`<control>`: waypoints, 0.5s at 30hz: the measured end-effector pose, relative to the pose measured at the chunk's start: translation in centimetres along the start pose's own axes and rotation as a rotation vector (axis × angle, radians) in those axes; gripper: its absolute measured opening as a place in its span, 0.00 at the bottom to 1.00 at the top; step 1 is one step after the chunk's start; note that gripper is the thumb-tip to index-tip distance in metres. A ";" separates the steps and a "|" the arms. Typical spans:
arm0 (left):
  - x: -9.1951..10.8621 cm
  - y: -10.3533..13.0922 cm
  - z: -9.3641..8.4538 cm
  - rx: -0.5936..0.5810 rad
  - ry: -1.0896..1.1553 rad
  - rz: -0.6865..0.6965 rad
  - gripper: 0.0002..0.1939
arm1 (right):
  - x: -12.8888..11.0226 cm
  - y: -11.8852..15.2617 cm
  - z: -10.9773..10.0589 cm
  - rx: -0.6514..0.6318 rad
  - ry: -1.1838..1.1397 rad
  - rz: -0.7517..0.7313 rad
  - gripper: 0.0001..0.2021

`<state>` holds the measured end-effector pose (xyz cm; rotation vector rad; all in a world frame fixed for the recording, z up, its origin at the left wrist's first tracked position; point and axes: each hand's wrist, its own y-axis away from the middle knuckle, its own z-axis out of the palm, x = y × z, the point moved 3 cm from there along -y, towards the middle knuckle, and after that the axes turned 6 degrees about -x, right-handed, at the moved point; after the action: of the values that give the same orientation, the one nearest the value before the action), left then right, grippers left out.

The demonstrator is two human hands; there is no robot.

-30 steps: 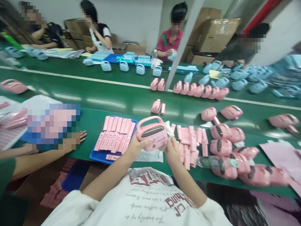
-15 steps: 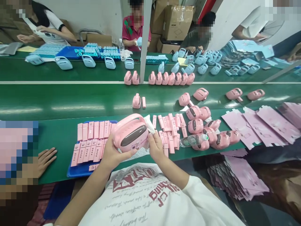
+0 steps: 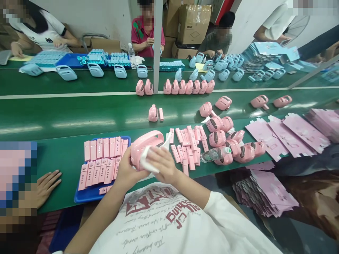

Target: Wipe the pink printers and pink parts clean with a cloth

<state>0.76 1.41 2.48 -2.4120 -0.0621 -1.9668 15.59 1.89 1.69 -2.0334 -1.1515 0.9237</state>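
Observation:
My left hand (image 3: 128,171) grips the left end of a pink handled device (image 3: 139,146), its handle loop upward. A white cloth (image 3: 148,160) lies against the front of the device, pressed there by my right hand (image 3: 162,162), which covers much of the dark window. Part of the cloth sticks up beyond my right fingers. Left of my hands, a blue tray (image 3: 92,194) holds rows of pink bars (image 3: 103,171). More loose pink bars (image 3: 191,141) lie to the right of the device.
Several pink devices (image 3: 217,138) crowd the right, beside a clear bottle (image 3: 210,155) lying down. Pink flat cartons (image 3: 286,137) are farther right. Another person's hand (image 3: 49,185) rests at the left. A metal post (image 3: 158,46) stands ahead; people sit across the green tables.
My right hand has moved left with the cloth, from the device's right end onto its front. The device is turned slightly. The whole view has shifted a little.

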 end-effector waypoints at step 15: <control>2.1 0.5 -0.5 -0.177 0.389 0.060 0.32 | 6.2 1.3 -1.0 0.528 -1.449 1.289 0.24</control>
<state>0.73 0.87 4.59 -2.0416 0.1974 -2.4616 19.36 6.63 -0.45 -1.2490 0.2465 3.1294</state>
